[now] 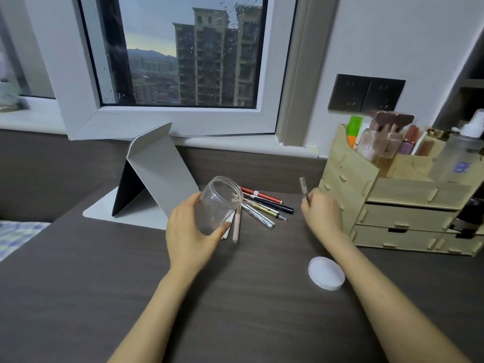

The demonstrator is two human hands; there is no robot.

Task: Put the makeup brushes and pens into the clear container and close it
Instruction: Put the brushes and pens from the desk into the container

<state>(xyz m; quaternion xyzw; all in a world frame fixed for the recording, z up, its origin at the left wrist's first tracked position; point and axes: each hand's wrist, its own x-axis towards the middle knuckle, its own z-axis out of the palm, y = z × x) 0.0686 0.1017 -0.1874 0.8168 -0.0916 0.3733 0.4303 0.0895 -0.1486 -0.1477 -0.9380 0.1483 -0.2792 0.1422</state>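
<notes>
My left hand (188, 231) grips a clear container (218, 205), tilted with its open mouth facing up and to the right, above the dark desk (131, 284). Behind it lies a fan of several pens and brushes (264, 205), among them a red pen (262, 195), a black one and a silver one. A pink pencil (236, 226) lies partly under the container. My right hand (320, 213) pinches one thin grey pen (304, 189), held upright to the right of the pile. The white round lid (326, 274) rests on the desk near my right forearm.
A wooden organiser (392, 210) with drawers and cosmetic bottles stands at the right, close to my right hand. A grey folding stand with a tablet (154, 176) sits at the back left. A window and a wall socket are behind.
</notes>
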